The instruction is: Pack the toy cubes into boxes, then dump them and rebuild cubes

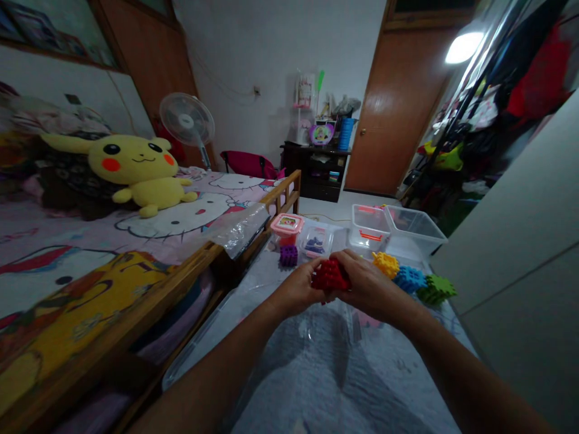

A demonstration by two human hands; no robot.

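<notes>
Between my two hands is a red toy block cluster (332, 275) with a knobbly surface, held just above the cloth. My left hand (298, 287) grips its left side, fingers curled round it. On the other side, my right hand (362, 278) closes over the top and right edge. A yellow block cluster (386, 264), a blue one (409, 279) and a green one (436, 290) sit in a row to the right. Left of my hands lies a purple block cluster (288, 255). Parts of the red cluster are hidden by my fingers.
A pink-lidded container (287, 224) and a clear box with dark pieces (316, 242) stand beyond my hands. Clear plastic bins (370, 225) are farther right. A wooden bed rail (181, 265) runs along the left, with a yellow plush toy (136, 166) on the bed.
</notes>
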